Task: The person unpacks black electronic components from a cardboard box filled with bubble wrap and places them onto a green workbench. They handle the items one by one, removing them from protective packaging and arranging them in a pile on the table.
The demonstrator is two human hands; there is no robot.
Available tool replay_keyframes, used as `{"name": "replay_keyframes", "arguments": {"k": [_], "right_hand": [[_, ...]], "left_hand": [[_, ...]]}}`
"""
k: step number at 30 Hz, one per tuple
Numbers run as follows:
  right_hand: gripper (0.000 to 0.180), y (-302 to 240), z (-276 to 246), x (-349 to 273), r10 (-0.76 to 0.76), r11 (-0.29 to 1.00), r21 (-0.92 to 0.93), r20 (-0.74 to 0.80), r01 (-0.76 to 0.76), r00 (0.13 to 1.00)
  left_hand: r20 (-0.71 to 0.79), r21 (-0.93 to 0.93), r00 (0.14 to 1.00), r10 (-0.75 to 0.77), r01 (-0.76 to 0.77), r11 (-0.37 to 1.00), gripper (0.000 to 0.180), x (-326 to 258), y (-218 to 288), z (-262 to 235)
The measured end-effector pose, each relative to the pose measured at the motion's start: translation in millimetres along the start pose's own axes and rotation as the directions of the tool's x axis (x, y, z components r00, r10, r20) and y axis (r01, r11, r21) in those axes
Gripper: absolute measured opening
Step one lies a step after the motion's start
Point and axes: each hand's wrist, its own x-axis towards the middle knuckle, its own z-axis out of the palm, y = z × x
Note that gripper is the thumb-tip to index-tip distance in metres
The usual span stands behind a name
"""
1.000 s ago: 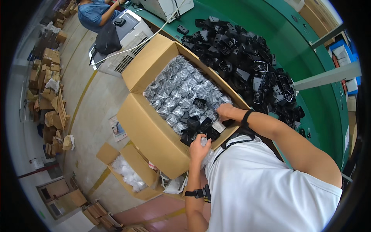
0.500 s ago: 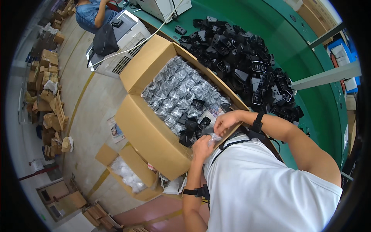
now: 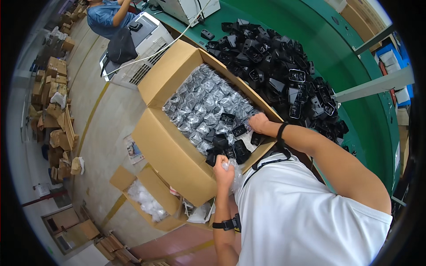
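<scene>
A large open cardboard box (image 3: pixel 166 155) stands in front of me, packed with rows of black plastic parts in clear bags (image 3: pixel 199 106). My left hand (image 3: pixel 223 174), at the box's near edge, is closed around crumpled clear plastic bags (image 3: pixel 235 174). Inside the box, by its right wall, my right hand (image 3: pixel 258 123) rests with curled fingers at the end of the bagged rows; whatever is under the fingers is hidden. Between my hands lie several unbagged black plastic housings (image 3: pixel 242 152), heaped toward the near corner. One loose black housing (image 3: pixel 227 118) sits on top of the bagged rows.
A big pile of black housings (image 3: pixel 270 66) covers part of the green table (image 3: pixel 355 128) at the right. A smaller carton (image 3: pixel 162 193) of clear bags stands at lower left. Beyond the box are a white wheeled unit (image 3: pixel 153 33) and a seated person in blue (image 3: pixel 104 17).
My hands were together at the box's near edge over clear plastic. Now my right hand has moved away into the box, while my left has drawn slightly nearer, holding the bags.
</scene>
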Motion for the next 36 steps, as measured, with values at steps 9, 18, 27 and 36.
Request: {"name": "replay_keyframes", "arguments": {"k": [9, 18, 27, 36], "right_hand": [[0.022, 16.2, -6.2, 2.0, 0.158, 0.987, 0.059, -0.209, -0.149, 0.965], [0.024, -2.6, -57.7, -42.8, -0.123, 0.036, 0.971, 0.239, -0.237, 0.963], [0.021, -20.9, -55.3, -56.8, -0.619, -0.386, 0.702, 0.284, -0.599, 0.732], [0.020, -29.3, -49.8, -51.3, -0.644, -0.518, 0.546, 0.257, -0.658, 0.720]], "left_hand": [[0.249, 0.003, 0.968, -0.029, 0.029, 1.000, 0.029, 1.4, 18.5, 13.5], [0.094, 0.314, 0.995, -0.028, -0.003, 0.950, 0.055, 12.9, 46.6, 4.6], [0.200, 0.451, 0.980, -0.014, -0.079, 0.889, 0.069, 17.7, 31.4, 10.4], [0.325, 0.421, 0.889, -0.323, 0.170, 0.891, 0.061, 7.5, -2.5, 16.1]]}}
